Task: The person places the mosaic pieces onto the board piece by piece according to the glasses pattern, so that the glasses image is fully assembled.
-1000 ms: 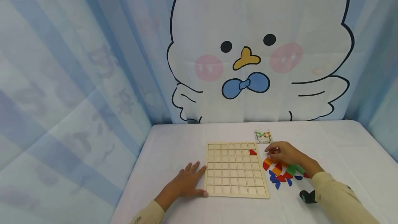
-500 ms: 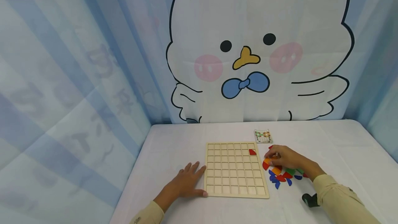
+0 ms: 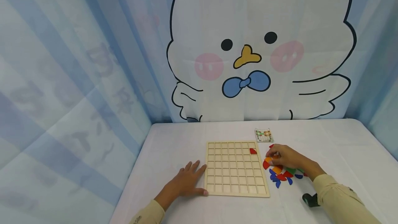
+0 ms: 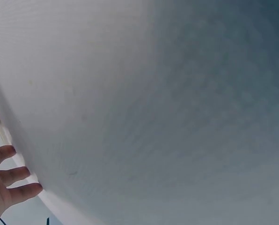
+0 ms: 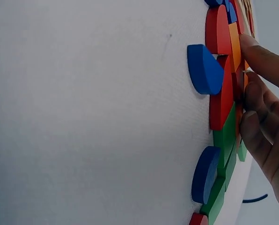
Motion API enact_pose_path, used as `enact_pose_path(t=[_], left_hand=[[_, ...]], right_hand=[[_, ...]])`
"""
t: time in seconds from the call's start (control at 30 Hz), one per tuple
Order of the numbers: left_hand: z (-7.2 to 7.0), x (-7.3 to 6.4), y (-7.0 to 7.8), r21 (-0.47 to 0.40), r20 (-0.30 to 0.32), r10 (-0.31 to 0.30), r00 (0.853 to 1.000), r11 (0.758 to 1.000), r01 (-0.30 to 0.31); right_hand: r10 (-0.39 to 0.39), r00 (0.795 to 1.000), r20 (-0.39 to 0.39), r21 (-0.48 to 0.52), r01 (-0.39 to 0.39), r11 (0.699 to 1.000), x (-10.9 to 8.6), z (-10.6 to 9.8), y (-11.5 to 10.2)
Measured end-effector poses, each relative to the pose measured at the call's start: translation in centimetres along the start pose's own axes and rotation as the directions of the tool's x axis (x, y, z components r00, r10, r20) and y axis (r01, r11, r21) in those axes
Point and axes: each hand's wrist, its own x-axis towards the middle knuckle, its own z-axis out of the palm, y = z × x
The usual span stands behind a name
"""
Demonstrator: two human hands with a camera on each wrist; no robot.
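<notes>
A square wooden grid board [image 3: 231, 169] lies on the white table, with a red quarter-round block [image 3: 253, 151] in an upper-right cell. My left hand [image 3: 186, 182] rests flat beside the board's left edge, fingers spread, thumb at the lower-left corner. To the right of the board, my right hand [image 3: 288, 156] reaches down into a pile of coloured blocks, fingers bent. In the right wrist view its thumb touches an orange block [image 5: 235, 44], and the other fingertips [image 5: 250, 123] sit low among the blocks. I cannot tell whether they pinch one.
Blue blocks [image 3: 275, 177], a red block [image 3: 288, 174] and green blocks [image 5: 223, 136] lie loosely around the right hand. A small printed card [image 3: 263, 135] lies above the board's upper-right corner. A black device [image 3: 310, 200] shows by the right sleeve. A curtain hangs behind the table.
My right hand has moved down from the pile's upper end onto the orange blocks, uncovering a red block above it, and has since stayed nearly still. The left hand has not moved.
</notes>
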Motion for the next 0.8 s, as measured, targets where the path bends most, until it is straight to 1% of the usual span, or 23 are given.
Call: enact_pose_path(t=[0.23, 0.67, 0.73, 0.8], left_hand=[[-0.41, -0.07, 0.51, -0.041, 0.018, -0.023, 1.0, 0.999, 0.023], [-0.72, -0.2, 0.93, -0.059, 0.033, -0.056, 0.998, 0.997, 0.058], [-0.79, -0.2, 0.97, -0.063, 0.035, -0.06, 0.998, 0.996, 0.062], [-0.81, -0.19, 1.0, -0.063, 0.038, -0.064, 0.997, 0.996, 0.066]], right_hand=[[0.002, 1.0, -0.006, 0.023, -0.002, 1.0, 0.03, 0.38, 0.13], [-0.025, 0.999, -0.034, 0.084, 0.028, 0.996, 0.27, 0.98, 0.22], [-0.029, 0.999, -0.034, 0.1, 0.032, 0.995, 0.24, 0.93, 0.16], [-0.013, 0.999, -0.035, 0.133, 0.017, 0.991, 0.17, 0.83, 0.01]])
